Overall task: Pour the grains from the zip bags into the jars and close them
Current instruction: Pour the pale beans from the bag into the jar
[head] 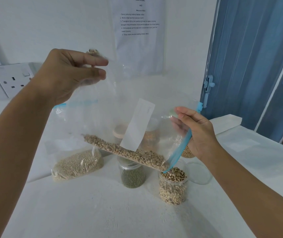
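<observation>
Left hand (pixel 65 74) pinches the clear zip bag's (pixel 103 121) raised bottom corner, right hand (pixel 197 133) grips its blue zipper mouth, and speckled beans (pixel 125 152) slide down into the open jar (pixel 173 186) mid-surface (pixel 86 212)

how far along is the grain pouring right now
Done, it seems: the green-grain jar is filled, though its lid is hard to see.

In hand: the left hand lifts the zip bag while the right hand steers its blue zip end, with beans sliding into the open jar, nearly full.

Left: empty that bag, fit the clear lid, then pour the pale-grain bag.
</observation>
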Demonstrator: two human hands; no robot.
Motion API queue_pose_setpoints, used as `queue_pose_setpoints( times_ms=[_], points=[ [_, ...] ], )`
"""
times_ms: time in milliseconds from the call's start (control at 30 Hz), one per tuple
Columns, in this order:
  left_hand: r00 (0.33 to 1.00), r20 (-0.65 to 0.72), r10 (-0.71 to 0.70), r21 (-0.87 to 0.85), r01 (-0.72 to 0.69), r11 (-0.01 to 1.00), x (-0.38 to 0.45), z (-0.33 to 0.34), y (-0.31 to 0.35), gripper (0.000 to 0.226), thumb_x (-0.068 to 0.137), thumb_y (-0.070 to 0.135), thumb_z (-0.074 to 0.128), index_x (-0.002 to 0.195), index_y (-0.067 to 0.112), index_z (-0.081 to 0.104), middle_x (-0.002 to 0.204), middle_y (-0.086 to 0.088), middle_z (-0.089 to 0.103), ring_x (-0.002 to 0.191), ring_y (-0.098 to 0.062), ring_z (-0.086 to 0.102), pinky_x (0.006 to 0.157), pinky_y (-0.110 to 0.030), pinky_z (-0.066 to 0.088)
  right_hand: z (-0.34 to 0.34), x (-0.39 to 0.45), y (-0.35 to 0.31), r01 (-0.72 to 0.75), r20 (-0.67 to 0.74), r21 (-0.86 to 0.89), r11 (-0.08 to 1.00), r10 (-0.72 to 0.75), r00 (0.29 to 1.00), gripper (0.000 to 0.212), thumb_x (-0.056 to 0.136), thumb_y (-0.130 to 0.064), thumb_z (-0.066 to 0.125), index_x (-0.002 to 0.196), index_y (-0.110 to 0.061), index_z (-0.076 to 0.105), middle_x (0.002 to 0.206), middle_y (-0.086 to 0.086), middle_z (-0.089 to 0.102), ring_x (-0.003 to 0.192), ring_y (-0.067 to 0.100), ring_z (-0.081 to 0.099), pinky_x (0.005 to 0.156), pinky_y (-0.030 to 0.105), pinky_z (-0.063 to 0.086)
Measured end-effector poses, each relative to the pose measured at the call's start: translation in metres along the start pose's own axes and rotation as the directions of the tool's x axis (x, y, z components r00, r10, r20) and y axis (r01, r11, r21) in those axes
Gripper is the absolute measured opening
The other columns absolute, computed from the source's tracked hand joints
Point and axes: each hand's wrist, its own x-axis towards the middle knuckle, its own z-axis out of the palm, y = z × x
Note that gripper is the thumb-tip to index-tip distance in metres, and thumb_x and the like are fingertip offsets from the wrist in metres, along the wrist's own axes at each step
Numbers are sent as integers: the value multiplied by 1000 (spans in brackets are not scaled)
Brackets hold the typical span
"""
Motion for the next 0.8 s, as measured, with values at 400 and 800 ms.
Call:
queue_pose_setpoints(
  times_ms=[400,800],
  points=[
    [991,81,-107,-95,114,989,-11,5,-6,31,105,18,57,134,23,69,117,-9,77,91,-33,75,97,-42,59,0,2,3,-3,-39,7,1000,3,999,17,91,1,71,95,-12,81,95,6,77,96,23,70,78,26,63],
    [993,44,-106,-141,111,984,-11,4,-15,24,89,19,74,107,3,72,109,-16,77,102,-41,75,95,-43,61,0,1,5,-25,-34,32,999,26,999,19,90,2,70,106,-6,77,100,6,80,86,19,77,76,26,64]
  ],
)
